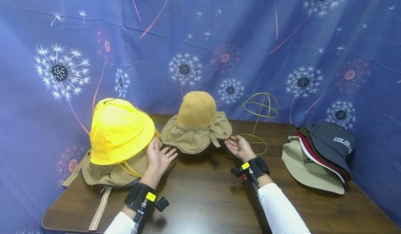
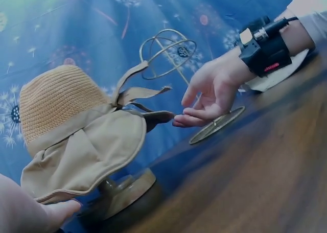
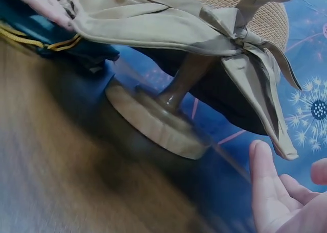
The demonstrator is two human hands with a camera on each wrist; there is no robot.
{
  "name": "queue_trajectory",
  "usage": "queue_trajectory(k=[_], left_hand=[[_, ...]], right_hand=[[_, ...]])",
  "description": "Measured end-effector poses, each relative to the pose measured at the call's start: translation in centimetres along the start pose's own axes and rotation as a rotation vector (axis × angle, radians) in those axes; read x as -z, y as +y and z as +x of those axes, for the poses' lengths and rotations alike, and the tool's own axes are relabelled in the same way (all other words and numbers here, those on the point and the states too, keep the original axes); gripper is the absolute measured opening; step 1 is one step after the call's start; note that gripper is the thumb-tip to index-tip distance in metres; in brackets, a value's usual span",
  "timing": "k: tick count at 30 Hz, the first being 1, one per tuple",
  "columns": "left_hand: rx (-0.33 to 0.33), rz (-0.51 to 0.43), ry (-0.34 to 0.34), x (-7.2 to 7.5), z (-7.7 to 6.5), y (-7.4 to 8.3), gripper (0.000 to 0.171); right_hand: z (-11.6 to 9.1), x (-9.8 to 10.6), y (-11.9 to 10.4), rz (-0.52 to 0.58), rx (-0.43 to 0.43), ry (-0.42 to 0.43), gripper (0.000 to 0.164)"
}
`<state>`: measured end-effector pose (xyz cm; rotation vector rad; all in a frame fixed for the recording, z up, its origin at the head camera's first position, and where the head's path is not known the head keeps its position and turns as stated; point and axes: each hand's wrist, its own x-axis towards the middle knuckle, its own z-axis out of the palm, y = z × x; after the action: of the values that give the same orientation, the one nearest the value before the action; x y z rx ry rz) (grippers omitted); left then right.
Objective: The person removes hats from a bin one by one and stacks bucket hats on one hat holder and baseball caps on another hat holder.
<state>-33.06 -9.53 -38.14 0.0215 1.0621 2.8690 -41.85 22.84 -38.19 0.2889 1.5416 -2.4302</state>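
Btwn L hand (image 1: 159,160) & R hand (image 1: 240,148) sits straw hat (image 1: 196,122).

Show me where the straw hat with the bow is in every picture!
Head: the straw hat is in the middle.
Left wrist: it's on the left side.
Right wrist: it's across the top, partly cut off.
Landmark: the right hand is near the hat in all three.

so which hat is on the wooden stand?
The straw hat with the bow: the stand rises under it. The yellow hat sits on another hat; the caps lie stacked.
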Motion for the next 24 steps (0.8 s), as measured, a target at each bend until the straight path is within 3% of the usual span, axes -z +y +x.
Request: queue_trajectory(k=[3, 10, 16, 18, 22, 24], left_hand=[[-0.022, 0.143, 0.005, -0.1, -0.8, -0.5, 0.063], [-0.159, 0.701, 0.093, -1.1, -1.8, -1.8, 0.073], [-0.416, 1.174, 0.204, -2.8, -2.7, -3.4, 0.062], [-0.527, 1.283, 0.219, -3.5, -3.2, -4.0, 0.057], [-0.702, 1.404, 0.145, -4.9, -4.1, -5.1, 0.042], [-0.741, 1.453, 0.085, -5.6, -4.3, -5.6, 0.034]], right_hand=[[-0.4, 0.3, 0.0, -0.05, 0.027, 0.009, 0.051], [-1.5, 0.8, 0.3, -0.255, 0.115, 0.037, 0.054], [-2.5, 1.8, -0.2, -0.479, 0.171, 0.063, 0.061], [-2.8, 2.0, -0.5, -0.537, 0.189, 0.078, 0.063], [-3.7, 2.1, -1.1, -0.627, 0.232, 0.116, 0.063], [-4.4, 2.3, -1.5, -0.669, 0.258, 0.137, 0.06]])
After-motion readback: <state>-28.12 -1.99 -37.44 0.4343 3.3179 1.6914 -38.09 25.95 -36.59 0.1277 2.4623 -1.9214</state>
